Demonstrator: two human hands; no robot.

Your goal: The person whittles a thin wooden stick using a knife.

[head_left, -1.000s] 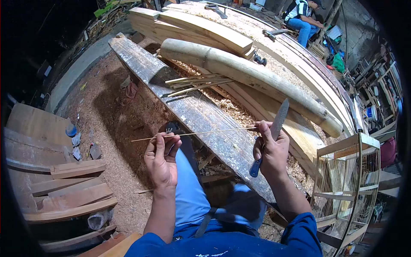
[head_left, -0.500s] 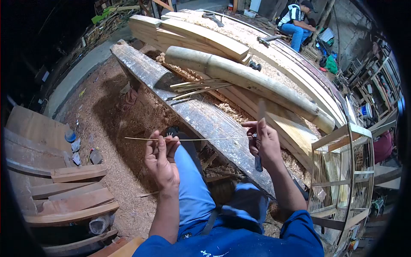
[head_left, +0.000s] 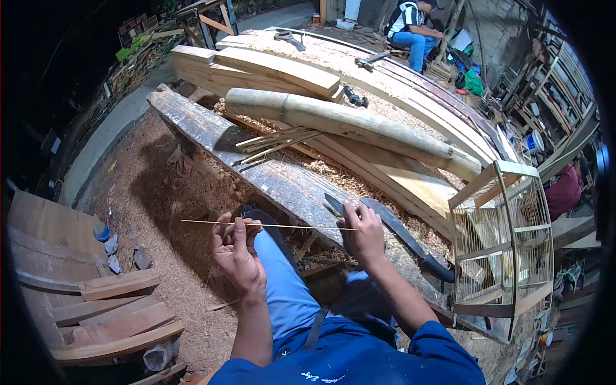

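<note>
My left hand (head_left: 240, 256) pinches a thin bamboo stick (head_left: 295, 226) between thumb and fingers, its free end jutting out to the left. The other end of the stick reaches my right hand (head_left: 366, 240), which is closed around a small knife (head_left: 332, 204). Its blade points up and left over the worn plank (head_left: 196, 128); the handle is mostly hidden by the hand. Just right of that hand, a large dark-bladed knife (head_left: 399, 228) lies on the plank, black handle towards me. Several split bamboo strips (head_left: 276, 142) rest farther up the plank.
A thick bamboo pole (head_left: 359, 128) lies across timber beams (head_left: 276, 69) behind the plank. To the right stands a cage of thin bars (head_left: 500, 250). A hammer (head_left: 372, 61) lies farther back, near a seated person (head_left: 417, 32). Wood pieces (head_left: 122, 321) lie at lower left.
My right hand has moved down and left, and the small knife has swung from upright to leaning left over the plank. The view has shifted, bringing the large knife into sight.
</note>
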